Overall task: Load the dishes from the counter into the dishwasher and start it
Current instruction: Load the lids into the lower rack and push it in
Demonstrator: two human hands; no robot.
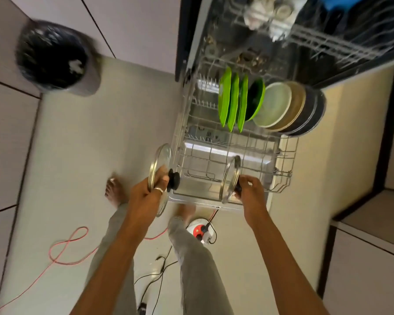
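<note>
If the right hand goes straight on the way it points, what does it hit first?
Probably the lower rack: the right hand holds a glass lid over its bare front wires. The green plates stand farther along. Height above the rack is unclear.

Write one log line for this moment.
left hand: holds large glass lid, left of lower rack | right hand: holds small glass lid upright over rack front | plates: racked behind

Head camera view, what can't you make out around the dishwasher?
Head view:
- Upper rack items: motion blur, type unclear.
- Knob of the right glass lid: mostly hidden in the grip of the right hand.
- Bin contents: blurred, dark liner.
</note>
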